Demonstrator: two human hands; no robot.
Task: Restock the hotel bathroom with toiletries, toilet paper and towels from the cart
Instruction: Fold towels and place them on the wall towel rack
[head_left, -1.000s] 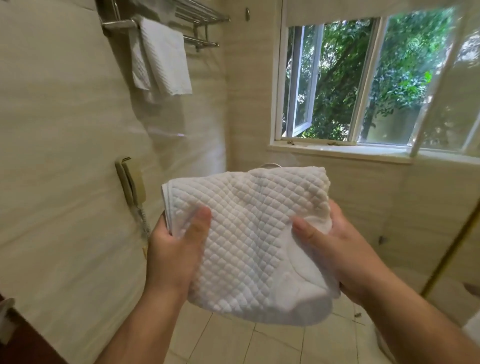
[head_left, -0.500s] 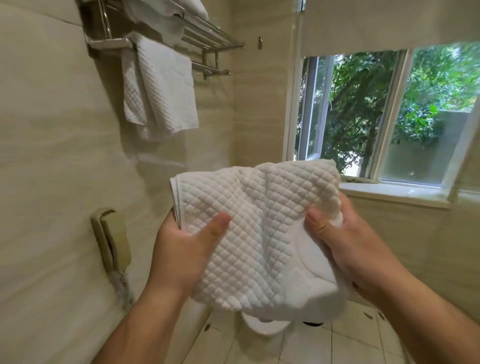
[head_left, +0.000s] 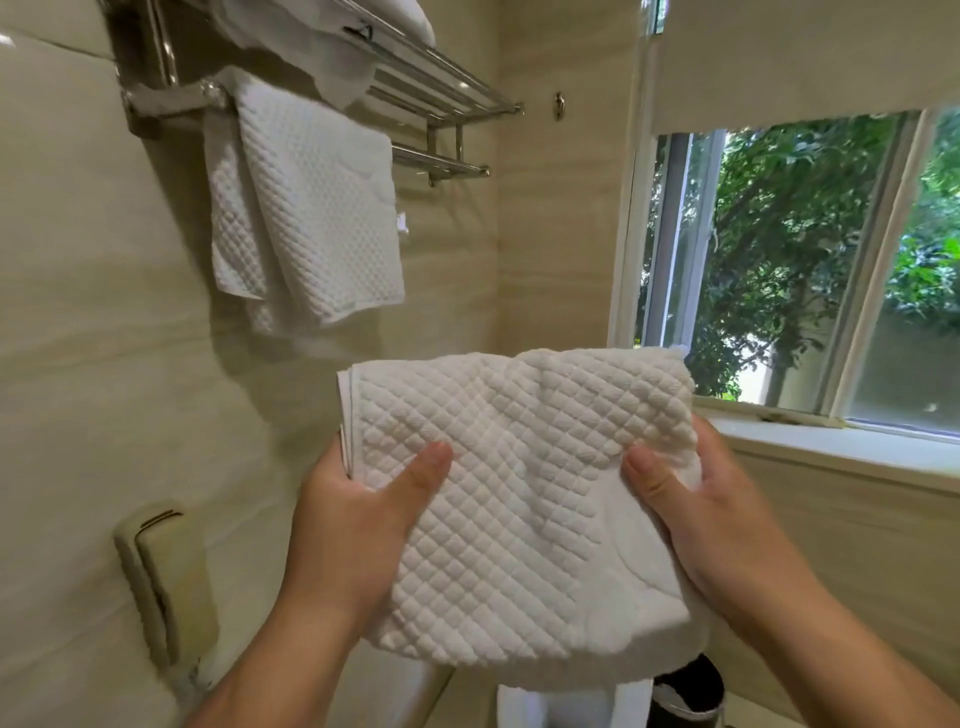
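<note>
A folded white waffle-weave towel (head_left: 519, 509) is held up in front of me at chest height. My left hand (head_left: 358, 525) grips its left edge with the thumb on the front. My right hand (head_left: 711, 525) grips its right side, fingers behind the cloth. Up on the left wall is a chrome towel rack (head_left: 441, 93). A matching white towel (head_left: 311, 208) hangs from its lower bar, and more white cloth lies on its top shelf. The rack's bar is bare to the right of the hanging towel.
A beige wall phone (head_left: 161, 582) is mounted low on the left wall. A window (head_left: 800, 270) with a sill fills the right. Below the towel are a white fixture edge (head_left: 571, 706) and a dark bin (head_left: 685, 696).
My view has tilted upward and moved closer to the wall, bringing the rack and hanging towel lower and larger in frame. Both hands keep the same hold on the towel.
</note>
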